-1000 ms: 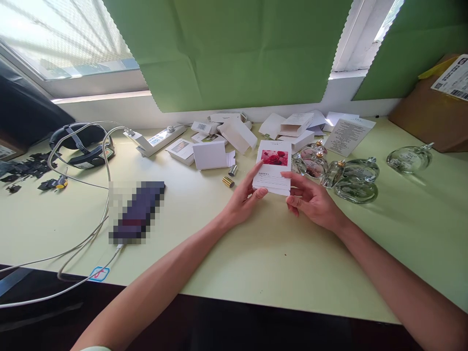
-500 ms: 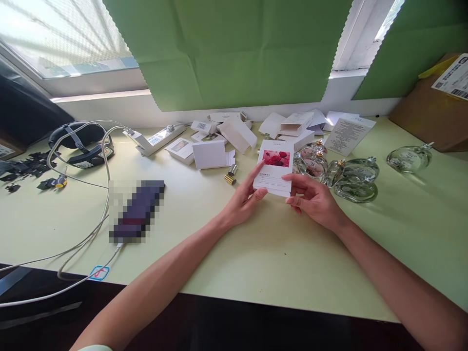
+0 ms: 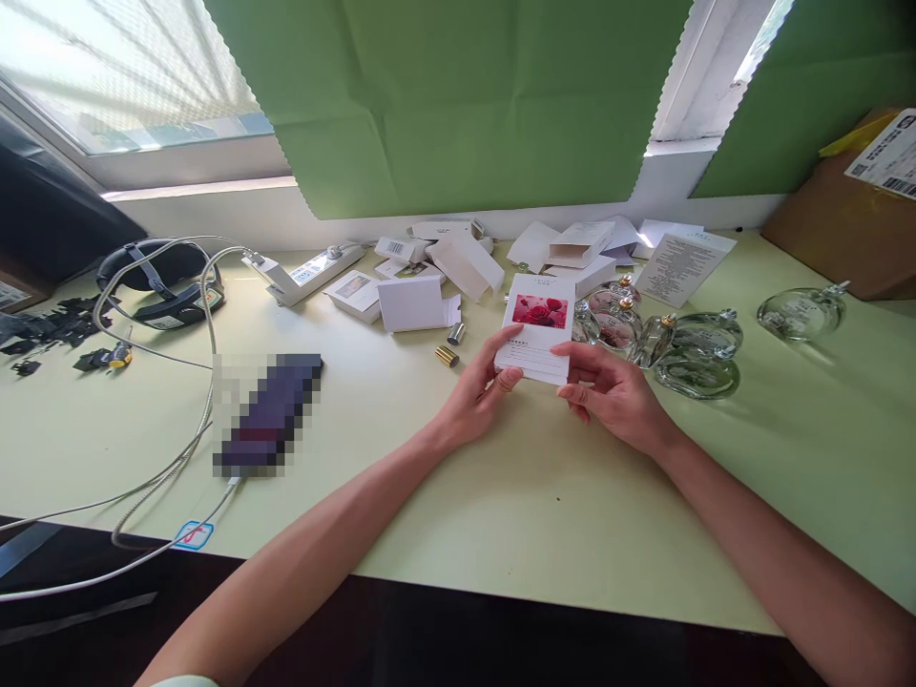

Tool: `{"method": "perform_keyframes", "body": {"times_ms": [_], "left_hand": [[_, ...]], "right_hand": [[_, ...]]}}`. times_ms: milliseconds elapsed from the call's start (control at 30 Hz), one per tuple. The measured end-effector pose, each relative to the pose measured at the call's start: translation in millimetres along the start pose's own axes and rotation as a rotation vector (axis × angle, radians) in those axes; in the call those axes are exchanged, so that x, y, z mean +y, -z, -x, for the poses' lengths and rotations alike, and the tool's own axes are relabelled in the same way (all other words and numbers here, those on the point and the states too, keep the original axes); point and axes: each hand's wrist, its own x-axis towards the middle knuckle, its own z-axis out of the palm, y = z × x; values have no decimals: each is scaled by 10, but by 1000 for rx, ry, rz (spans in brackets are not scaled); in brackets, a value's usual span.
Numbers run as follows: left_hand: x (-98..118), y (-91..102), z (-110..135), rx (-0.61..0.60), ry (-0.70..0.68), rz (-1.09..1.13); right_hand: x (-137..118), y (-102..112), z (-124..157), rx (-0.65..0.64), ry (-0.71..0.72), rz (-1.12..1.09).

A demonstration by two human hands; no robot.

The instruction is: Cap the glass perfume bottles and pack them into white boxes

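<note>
A white carton [image 3: 536, 334] printed with red roses is held between my two hands over the table, its printed face toward me. My left hand [image 3: 481, 389] grips its left edge, thumb near the lower corner. At the lower right, my right hand [image 3: 610, 384] pinches the carton between thumb and fingers. Just left of the carton lie a silver cap [image 3: 456, 333] and a gold cap [image 3: 447, 356]. Clear glass perfume bottles [image 3: 697, 370] stand and lie close to my right hand, some partly hidden behind the carton.
Several white boxes [image 3: 411, 303] lie at the back, with a printed card [image 3: 683, 269] to their right. A power strip [image 3: 315, 272], a headset [image 3: 168, 286], cables and a blurred phone [image 3: 270, 412] are on the left. A brown cardboard box [image 3: 848, 215] sits at the back right.
Both hands keep hold of the carton and have barely moved. The gold cap appears slightly further left and lower.
</note>
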Motion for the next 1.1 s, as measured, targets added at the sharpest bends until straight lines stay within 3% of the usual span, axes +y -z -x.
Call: {"method": "perform_keyframes", "body": {"times_ms": [700, 1100], "left_hand": [[27, -70, 25, 119, 30, -140], [20, -54, 11, 34, 5, -114]], "right_hand": [[41, -60, 5, 28, 53, 31], [55, -44, 3, 57, 89, 62]]}}
